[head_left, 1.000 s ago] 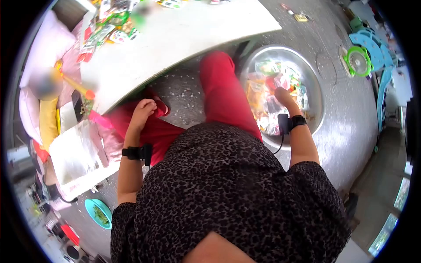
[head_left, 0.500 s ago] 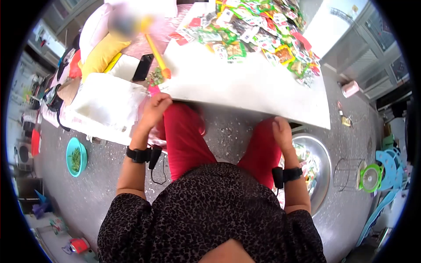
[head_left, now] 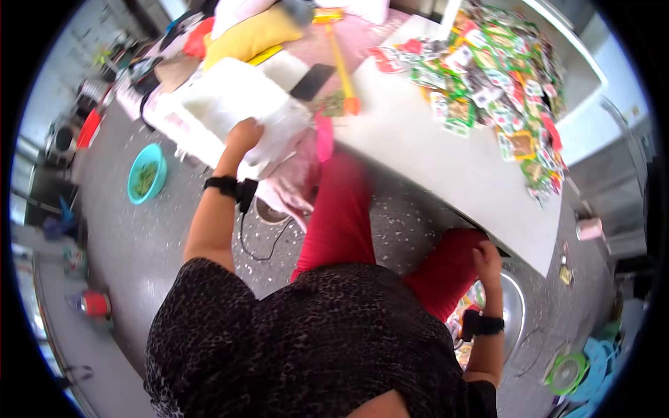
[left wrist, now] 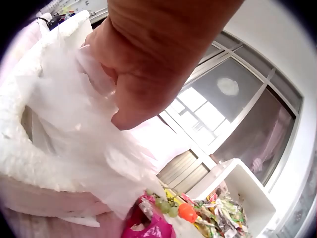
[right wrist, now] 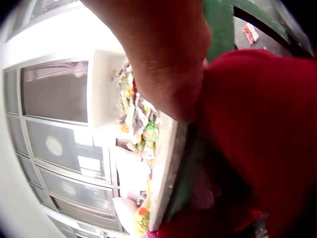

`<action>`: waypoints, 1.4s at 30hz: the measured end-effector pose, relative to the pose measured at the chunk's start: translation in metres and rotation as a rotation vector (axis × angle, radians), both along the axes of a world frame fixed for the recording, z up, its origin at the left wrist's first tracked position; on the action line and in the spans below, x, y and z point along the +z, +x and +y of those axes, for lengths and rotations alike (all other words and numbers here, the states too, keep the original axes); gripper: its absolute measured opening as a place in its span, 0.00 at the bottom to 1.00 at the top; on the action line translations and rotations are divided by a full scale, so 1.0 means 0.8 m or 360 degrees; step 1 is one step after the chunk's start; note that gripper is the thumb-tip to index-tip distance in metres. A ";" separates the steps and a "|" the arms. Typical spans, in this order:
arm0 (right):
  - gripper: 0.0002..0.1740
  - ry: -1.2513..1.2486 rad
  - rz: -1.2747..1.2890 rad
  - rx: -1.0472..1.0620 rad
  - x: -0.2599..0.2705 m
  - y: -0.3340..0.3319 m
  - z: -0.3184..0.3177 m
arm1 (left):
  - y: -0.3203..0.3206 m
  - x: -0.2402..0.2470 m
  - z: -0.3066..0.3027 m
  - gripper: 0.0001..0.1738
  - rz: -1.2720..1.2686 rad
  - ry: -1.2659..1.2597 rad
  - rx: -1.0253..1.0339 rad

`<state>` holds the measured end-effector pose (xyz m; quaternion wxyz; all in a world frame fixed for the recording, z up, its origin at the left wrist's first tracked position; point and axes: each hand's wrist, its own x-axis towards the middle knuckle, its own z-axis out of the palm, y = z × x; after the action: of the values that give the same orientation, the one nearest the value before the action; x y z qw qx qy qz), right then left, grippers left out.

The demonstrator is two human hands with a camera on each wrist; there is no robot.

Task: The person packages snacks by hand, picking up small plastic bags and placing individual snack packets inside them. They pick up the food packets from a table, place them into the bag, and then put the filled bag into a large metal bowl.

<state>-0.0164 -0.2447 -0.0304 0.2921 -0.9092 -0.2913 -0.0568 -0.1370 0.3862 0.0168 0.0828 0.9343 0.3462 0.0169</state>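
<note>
My left hand is over a white foam box lined with thin, clear-white plastic. Its thumb and curled fingers pinch the crumpled plastic bag, which spreads down over the box's rim; the fingertips are partly hidden behind the hand. My right hand is by the right knee in red trousers, close to the table's edge, with loosely bent fingers and nothing in them. Below it, a metal basin with small packets is partly covered by the arm and leg.
Many snack packets are heaped on the white table, spilling from a white bin. A pink bag, a dark phone and a yellow stick lie left of them. A turquoise basin with greens stands on the floor.
The view and body have turned left. My right hand left the packets in the metal basin and came to the right knee. My left hand moved from the lap to the plastic in the foam box.
</note>
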 end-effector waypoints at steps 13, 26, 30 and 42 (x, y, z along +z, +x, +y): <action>0.07 0.0158 0.0437 -0.0160 0.053 0.014 0.009 | -0.010 0.055 -0.021 0.14 -0.0696 -0.0049 0.0124; 0.04 0.0787 0.0596 0.0408 0.126 -0.011 0.172 | 0.046 0.070 -0.268 0.09 -0.1146 -0.1407 -0.0640; 0.09 0.1019 0.0858 0.0361 0.123 -0.022 0.229 | 0.076 0.046 -0.354 0.11 -0.1020 -0.1215 -0.0967; 0.06 0.1877 0.1800 0.0225 0.106 0.029 0.254 | 0.125 0.023 -0.364 0.05 -0.1186 -0.1639 -0.1043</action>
<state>0.0069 -0.0416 0.0543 0.8277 -0.4769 -0.0789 0.2850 -0.0370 0.0948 0.0353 0.6271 0.7645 -0.0397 0.1436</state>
